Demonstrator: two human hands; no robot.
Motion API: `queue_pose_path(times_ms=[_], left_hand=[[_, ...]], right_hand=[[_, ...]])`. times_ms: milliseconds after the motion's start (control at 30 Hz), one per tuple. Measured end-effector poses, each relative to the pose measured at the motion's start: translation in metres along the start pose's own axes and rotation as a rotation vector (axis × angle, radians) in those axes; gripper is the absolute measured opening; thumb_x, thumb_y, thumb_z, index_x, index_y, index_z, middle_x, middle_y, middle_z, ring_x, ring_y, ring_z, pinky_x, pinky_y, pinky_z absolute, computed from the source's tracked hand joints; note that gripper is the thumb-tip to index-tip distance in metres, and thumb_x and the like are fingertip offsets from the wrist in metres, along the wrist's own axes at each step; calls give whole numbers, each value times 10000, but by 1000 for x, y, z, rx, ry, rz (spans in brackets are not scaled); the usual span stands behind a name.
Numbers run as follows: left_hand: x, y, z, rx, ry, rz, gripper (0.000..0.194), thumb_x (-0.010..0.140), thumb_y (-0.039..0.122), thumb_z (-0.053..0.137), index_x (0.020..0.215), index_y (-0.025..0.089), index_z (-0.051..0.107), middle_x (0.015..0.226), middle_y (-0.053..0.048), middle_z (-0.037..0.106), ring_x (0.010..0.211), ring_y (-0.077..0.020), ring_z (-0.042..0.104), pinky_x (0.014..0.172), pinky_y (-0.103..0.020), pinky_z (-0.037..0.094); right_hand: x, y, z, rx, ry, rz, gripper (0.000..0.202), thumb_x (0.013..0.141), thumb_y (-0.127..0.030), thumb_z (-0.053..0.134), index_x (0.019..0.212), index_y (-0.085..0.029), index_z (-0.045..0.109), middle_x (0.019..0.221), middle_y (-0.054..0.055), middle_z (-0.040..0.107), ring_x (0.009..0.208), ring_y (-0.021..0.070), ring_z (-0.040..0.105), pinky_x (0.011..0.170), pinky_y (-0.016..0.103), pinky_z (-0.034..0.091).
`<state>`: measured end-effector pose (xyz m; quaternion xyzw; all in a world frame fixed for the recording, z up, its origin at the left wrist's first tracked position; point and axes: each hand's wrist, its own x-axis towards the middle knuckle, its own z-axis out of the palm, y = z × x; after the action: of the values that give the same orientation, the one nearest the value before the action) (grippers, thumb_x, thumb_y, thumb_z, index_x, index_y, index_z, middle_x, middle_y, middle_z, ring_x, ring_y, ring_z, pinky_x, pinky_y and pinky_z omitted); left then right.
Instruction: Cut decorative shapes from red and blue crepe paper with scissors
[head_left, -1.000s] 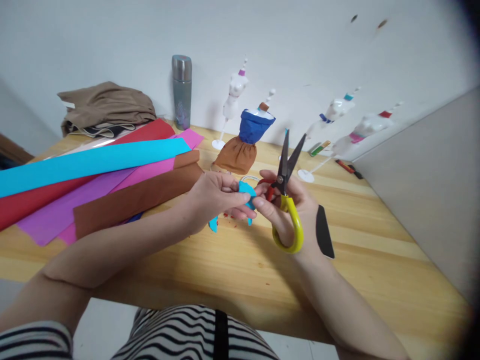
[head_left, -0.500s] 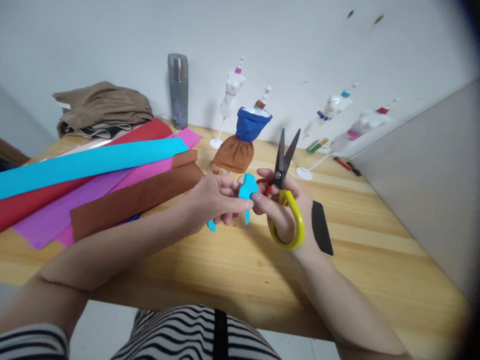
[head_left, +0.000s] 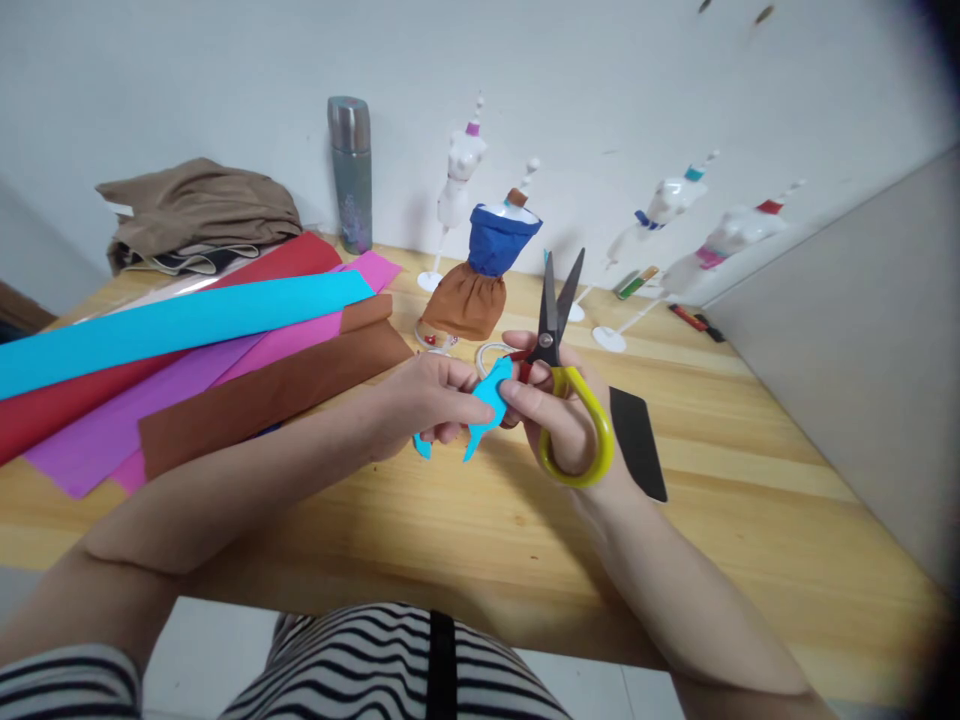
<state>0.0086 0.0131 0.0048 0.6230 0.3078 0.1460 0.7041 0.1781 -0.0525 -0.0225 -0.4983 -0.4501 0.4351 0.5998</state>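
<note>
Between my two hands is a small cut piece of turquoise crepe paper (head_left: 489, 402), stretched over the table. My left hand (head_left: 431, 400) pinches its left side between thumb and fingers. My right hand (head_left: 555, 405) pinches its right edge with thumb and fingertips. Hooked on that same hand is a pair of scissors (head_left: 556, 345) with a yellow and a red handle, blades apart and pointing up and away. Below my left fingers another turquoise scrap (head_left: 422, 446) shows. Just behind stands a small mannequin (head_left: 504, 240) in a blue top and brown gathered skirt.
Folded crepe paper strips (head_left: 247, 390) lie to the left, with brown cloth (head_left: 202, 210) behind them. A thermos (head_left: 350, 175) stands at the wall. Other mannequins (head_left: 461, 165) stand along the back. A black phone-like slab (head_left: 637, 440) lies right of my right wrist.
The turquoise piece has turned, its lower tip swinging left, and now lies flatter between my fingers. The scissors have shifted slightly left with my right hand. Both hands keep their hold.
</note>
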Motion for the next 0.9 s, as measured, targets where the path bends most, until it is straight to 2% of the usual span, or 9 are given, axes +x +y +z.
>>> queue_pose_path(times_ms=[267, 500, 900], left_hand=[[5, -4, -2, 21, -20, -9, 110, 673, 275, 689, 626, 180, 661, 448, 26, 517, 417, -74, 415, 411, -187, 278], [4, -4, -7, -18, 1, -8, 236, 761, 382, 738, 672, 170, 683, 486, 2, 555, 435, -75, 436, 440, -191, 288], [6, -7, -2, 26, 17, 76, 181, 799, 298, 716, 709, 140, 725, 453, 28, 519, 419, -55, 402, 432, -180, 272]], right_hand=[[1, 4, -2, 11, -17, -15, 489, 699, -323, 845, 1145, -248, 659, 639, -93, 533, 472, 106, 481, 460, 279, 423], [1, 3, -3, 10, -4, -21, 475, 699, -312, 843, 1134, -244, 664, 640, -89, 561, 475, 115, 512, 470, 288, 455], [1, 1, -1, 7, 20, -11, 465, 692, -298, 839, 1122, -229, 678, 625, -92, 556, 450, 106, 504, 458, 286, 437]])
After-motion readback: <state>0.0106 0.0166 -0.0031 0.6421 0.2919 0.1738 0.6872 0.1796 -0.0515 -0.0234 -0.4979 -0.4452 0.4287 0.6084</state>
